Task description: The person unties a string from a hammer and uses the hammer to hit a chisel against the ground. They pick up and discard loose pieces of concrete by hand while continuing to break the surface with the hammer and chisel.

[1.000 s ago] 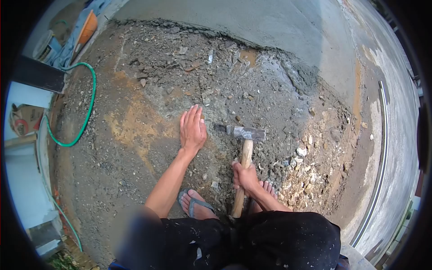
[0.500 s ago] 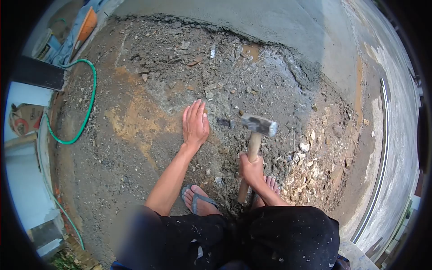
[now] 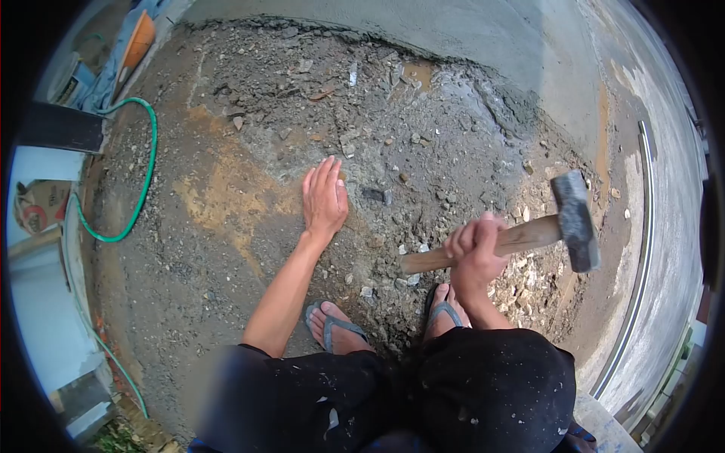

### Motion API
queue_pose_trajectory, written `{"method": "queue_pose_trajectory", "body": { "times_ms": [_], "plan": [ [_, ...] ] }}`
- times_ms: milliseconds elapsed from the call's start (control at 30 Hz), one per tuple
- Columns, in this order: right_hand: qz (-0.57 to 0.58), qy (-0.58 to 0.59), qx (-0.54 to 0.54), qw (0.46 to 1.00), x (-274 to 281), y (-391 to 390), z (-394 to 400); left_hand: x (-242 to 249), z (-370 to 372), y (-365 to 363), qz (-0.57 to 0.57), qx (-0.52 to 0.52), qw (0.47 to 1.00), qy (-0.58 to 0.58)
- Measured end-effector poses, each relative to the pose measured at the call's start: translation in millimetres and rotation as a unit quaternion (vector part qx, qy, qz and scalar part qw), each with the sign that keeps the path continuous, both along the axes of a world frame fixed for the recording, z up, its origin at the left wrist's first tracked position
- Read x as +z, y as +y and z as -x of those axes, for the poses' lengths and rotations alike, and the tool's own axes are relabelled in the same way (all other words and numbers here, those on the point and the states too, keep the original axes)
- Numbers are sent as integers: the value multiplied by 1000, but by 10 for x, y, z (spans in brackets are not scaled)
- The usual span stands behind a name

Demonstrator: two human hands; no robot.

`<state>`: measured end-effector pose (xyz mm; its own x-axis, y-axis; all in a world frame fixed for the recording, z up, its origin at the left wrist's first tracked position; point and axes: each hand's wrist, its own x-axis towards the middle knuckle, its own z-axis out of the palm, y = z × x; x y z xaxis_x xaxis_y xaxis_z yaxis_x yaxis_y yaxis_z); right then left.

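Note:
My right hand [image 3: 474, 251] grips the wooden handle of a hammer [image 3: 572, 217], raised to the right with its grey steel head up near the rubble's right edge. My left hand [image 3: 324, 198] lies flat, fingers together, on the broken ground. A small dark stone piece [image 3: 375, 195] sits just right of my left hand's fingertips. I am squatting, with both feet in flip-flops [image 3: 337, 329] below my hands, on a patch of broken concrete and dirt [image 3: 317, 113].
A green hose [image 3: 143, 185] curves along the left edge. Smooth concrete [image 3: 468, 38] borders the broken patch at the top and right. A metal rail [image 3: 642, 249] runs down the right side. Loose pale stones [image 3: 521, 279] lie by my right foot. Buckets and a box stand at the far left.
My right hand has lifted the hammer off the ground and swung its head up and to the right. My left hand has stayed flat in place.

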<state>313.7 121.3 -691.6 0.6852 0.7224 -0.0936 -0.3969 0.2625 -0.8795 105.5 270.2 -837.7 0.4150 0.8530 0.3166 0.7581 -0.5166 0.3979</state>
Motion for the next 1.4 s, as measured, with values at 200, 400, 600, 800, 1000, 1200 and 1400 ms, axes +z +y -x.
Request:
{"method": "queue_pose_trajectory", "body": {
  "times_ms": [200,400,600,800,1000,1200,1400],
  "plan": [
    [393,-23,239,888,-472,-518,-90,157,-30,-23,-8,-14,1000,17],
    [334,-404,355,774,478,-243,-482,126,40,193,46,-52,998,0],
    [331,-493,391,703,-485,-38,-351,138,72,176,18,-71,997,9],
    [246,-463,398,753,87,14,-268,128,79,185,30,-67,997,20],
    [306,-507,407,696,-466,-7,-364,114,97,178,25,-70,997,2],
    [333,-382,458,731,237,-15,-229,130,82,170,26,-57,998,3],
    [298,-470,415,720,-545,-129,-287,63,110,147,30,-69,997,-4]
  ]
}}
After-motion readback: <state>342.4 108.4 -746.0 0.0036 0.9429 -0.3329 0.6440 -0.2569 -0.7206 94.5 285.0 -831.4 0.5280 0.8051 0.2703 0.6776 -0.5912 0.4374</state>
